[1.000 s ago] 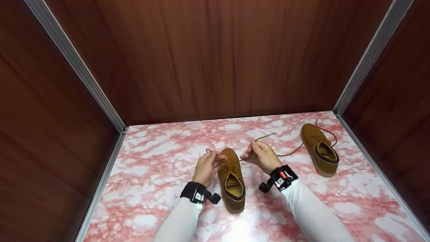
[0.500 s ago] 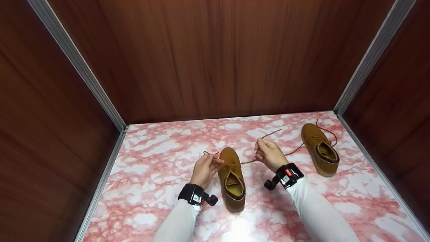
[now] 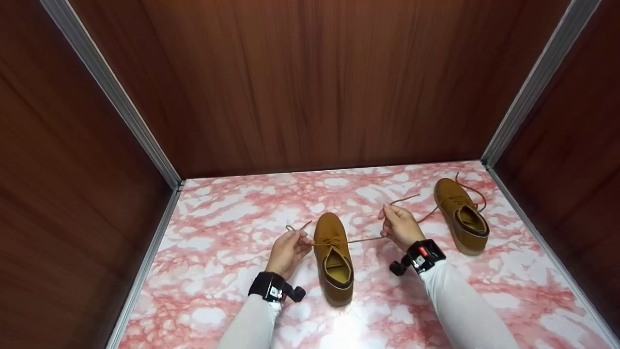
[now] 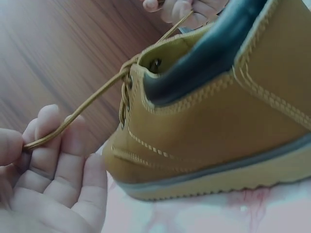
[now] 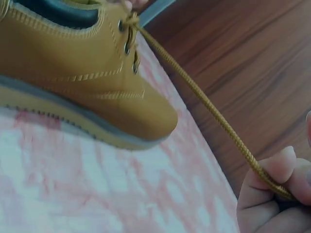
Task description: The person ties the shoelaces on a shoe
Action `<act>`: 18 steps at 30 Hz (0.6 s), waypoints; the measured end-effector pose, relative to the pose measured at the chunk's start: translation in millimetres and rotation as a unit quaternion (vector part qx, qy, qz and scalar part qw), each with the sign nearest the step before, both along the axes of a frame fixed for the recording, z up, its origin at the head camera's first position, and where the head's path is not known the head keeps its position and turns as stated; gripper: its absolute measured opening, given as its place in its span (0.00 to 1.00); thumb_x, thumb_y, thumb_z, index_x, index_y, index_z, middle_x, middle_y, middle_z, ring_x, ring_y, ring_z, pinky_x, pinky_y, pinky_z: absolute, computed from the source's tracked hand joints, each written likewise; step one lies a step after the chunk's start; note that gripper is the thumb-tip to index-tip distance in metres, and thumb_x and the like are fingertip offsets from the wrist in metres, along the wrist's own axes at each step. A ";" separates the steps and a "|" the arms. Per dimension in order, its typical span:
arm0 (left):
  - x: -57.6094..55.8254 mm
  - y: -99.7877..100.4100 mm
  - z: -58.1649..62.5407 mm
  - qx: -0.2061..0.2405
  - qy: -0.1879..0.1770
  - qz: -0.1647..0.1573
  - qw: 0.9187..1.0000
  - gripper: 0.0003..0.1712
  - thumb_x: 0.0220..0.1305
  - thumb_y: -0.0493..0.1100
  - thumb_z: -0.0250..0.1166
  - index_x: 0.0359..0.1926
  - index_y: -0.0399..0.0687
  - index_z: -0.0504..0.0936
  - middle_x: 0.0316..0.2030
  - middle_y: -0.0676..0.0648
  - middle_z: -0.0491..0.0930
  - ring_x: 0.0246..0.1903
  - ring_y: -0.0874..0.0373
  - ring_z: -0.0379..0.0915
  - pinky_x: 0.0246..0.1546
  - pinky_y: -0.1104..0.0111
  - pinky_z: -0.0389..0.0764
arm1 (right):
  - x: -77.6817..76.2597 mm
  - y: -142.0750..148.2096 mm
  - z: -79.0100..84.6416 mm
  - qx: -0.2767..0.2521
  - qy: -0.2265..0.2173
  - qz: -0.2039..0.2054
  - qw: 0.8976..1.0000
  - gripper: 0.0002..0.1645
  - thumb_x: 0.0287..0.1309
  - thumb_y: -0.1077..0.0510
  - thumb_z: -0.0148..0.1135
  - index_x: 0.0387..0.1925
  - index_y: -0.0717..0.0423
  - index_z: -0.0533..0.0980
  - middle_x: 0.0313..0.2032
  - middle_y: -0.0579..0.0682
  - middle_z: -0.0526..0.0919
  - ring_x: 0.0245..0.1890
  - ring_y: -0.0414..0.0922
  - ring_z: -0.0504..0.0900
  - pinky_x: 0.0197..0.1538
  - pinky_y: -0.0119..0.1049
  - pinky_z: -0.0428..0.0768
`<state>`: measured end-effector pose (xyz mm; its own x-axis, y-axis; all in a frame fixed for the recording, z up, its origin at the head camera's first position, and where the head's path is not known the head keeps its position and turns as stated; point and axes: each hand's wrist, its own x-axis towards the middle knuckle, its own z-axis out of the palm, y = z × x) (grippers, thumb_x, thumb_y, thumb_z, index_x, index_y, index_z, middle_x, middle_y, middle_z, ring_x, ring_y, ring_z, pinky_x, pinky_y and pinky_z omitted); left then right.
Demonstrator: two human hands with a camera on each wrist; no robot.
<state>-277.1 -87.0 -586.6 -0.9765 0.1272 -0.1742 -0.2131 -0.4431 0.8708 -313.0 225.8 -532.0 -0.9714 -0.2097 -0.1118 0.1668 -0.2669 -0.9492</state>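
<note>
The fingers of the left hand [image 3: 286, 254] and right hand [image 3: 401, 228] pinch opposite lengths of a tan shoelace [image 5: 209, 104], stretched to either side of the upright lace-up shoe [image 4: 204, 126] mid-tabletop [image 3: 218, 271]; a matching shoe [image 3: 452, 213] stands far right.
</note>
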 end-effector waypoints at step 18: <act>-0.4 -4.3 -34.1 0.017 -0.054 -0.012 0.998 0.14 0.76 0.43 0.46 0.36 0.45 0.75 0.29 0.52 0.79 0.34 0.57 0.79 0.54 0.58 0.77 | 6.3 12.9 -59.3 0.024 -0.087 -0.038 0.995 0.22 0.74 0.48 0.43 0.34 0.62 0.69 0.11 0.44 0.57 0.13 0.41 0.57 0.26 0.36 0.70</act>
